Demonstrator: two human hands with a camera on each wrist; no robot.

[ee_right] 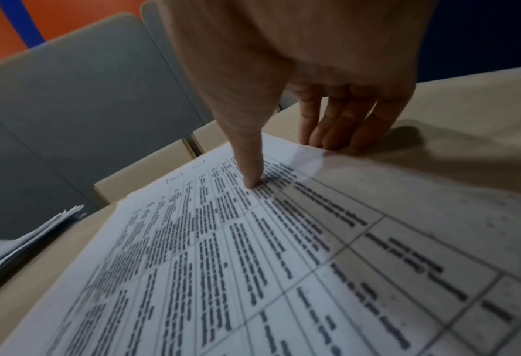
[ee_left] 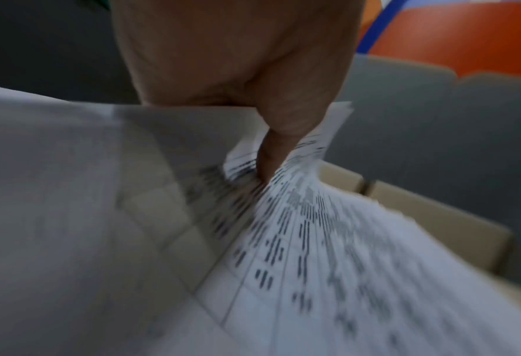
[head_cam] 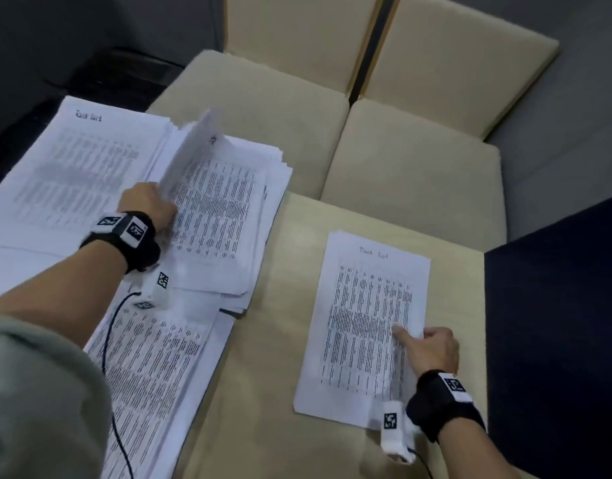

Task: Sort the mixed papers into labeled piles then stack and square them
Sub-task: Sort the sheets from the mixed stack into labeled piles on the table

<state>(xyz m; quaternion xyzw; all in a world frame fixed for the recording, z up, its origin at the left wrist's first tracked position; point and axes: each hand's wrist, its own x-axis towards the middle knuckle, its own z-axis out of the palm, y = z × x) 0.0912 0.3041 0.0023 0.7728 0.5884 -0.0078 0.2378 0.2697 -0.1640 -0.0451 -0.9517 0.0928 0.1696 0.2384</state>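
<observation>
A loose mixed pile (head_cam: pixel 225 216) of printed sheets lies at the left of the table. My left hand (head_cam: pixel 152 205) pinches the near edge of its top sheet (head_cam: pixel 194 150), which stands curled up off the pile. In the left wrist view my left hand (ee_left: pixel 265 163) has its thumb against the printed face of that sheet (ee_left: pixel 298 173). A single sheet headed "Task list" (head_cam: pixel 363 323) lies flat on the right. My right hand (head_cam: pixel 415 335) presses its thumb on it, fingers straight along its right edge. The right wrist view shows my right hand (ee_right: pixel 292 159) and this sheet (ee_right: pixel 253 253).
A second "Task list" pile (head_cam: pixel 73 160) lies far left, and more printed sheets (head_cam: pixel 152 375) lie near me. The wooden table (head_cam: pixel 273 375) ends at two cream chairs (head_cam: pixel 290 112). A dark blue surface (head_cam: pixel 556 323) borders the right. A black cable (head_cam: pixel 106 340) runs over the near sheets.
</observation>
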